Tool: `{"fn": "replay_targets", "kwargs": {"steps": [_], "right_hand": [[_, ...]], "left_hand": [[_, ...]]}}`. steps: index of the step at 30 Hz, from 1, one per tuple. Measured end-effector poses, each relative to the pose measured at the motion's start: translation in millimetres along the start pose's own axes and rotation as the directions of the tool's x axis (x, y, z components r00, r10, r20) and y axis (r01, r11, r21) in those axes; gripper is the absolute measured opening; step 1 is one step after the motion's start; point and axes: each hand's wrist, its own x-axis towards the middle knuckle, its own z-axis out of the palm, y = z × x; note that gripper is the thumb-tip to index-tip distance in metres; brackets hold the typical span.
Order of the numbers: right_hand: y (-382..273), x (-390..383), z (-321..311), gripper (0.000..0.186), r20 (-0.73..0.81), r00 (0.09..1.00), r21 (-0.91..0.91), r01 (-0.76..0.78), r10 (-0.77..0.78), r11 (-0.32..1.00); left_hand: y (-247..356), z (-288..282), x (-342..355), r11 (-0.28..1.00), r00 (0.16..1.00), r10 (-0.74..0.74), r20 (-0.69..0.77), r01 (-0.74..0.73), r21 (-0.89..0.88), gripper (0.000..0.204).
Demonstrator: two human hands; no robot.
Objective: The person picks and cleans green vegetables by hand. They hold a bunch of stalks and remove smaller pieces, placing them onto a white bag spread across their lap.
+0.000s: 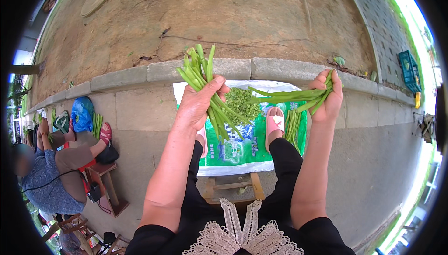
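My left hand point(197, 102) is closed round a bundle of long green stalks point(217, 115). Their cut ends stick up past the thumb, and the rest slants down over the sheet. In my right hand point(330, 102), raised to the right, a smaller bunch of green stalks point(289, 96) is pinched, its tips pointing left toward the other bundle. Below and between the hands, a heap of chopped-looking green leaves point(242, 106) lies on a green and white plastic sheet point(233, 161). More long stalks point(292, 129) lie on the sheet's right side, beside a pink slipper point(275, 125).
A stone kerb point(198, 72) runs across just beyond the sheet, with bare soil point(233, 17) behind it. At left another person point(51, 178) sits near a blue plastic bag point(83, 114) and a wooden stool point(105, 180). A teal crate point(409, 71) stands far right.
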Motion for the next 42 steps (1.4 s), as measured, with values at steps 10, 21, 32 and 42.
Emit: {"fn": "replay_targets", "kwargs": {"steps": [10, 21, 32, 42], "right_hand": [[42, -26, 46, 0.019, -0.046, 0.997, -0.568, -0.079, 0.064, 0.819], [70, -41, 62, 0.012, 0.000, 0.957, -0.876, -0.141, 0.291, 0.461], [89, -42, 52, 0.019, -0.022, 0.963, -0.940, -0.112, 0.269, 0.323], [80, -39, 46, 0.012, -0.026, 0.950, -0.889, -0.164, 0.311, 0.428]], "left_hand": [[-10, 12, -6, 0.988, 0.967, -0.134, 0.218, 0.148, -0.050, 0.019], [-17, 31, -16, 0.968, 0.973, -0.098, 0.211, 0.044, 0.246, 0.017], [-22, 37, -19, 0.795, 0.962, 0.031, 0.271, -0.188, 0.577, 0.014], [-10, 38, -22, 0.865, 0.934, -0.090, 0.344, -0.098, 0.493, 0.008]]}}
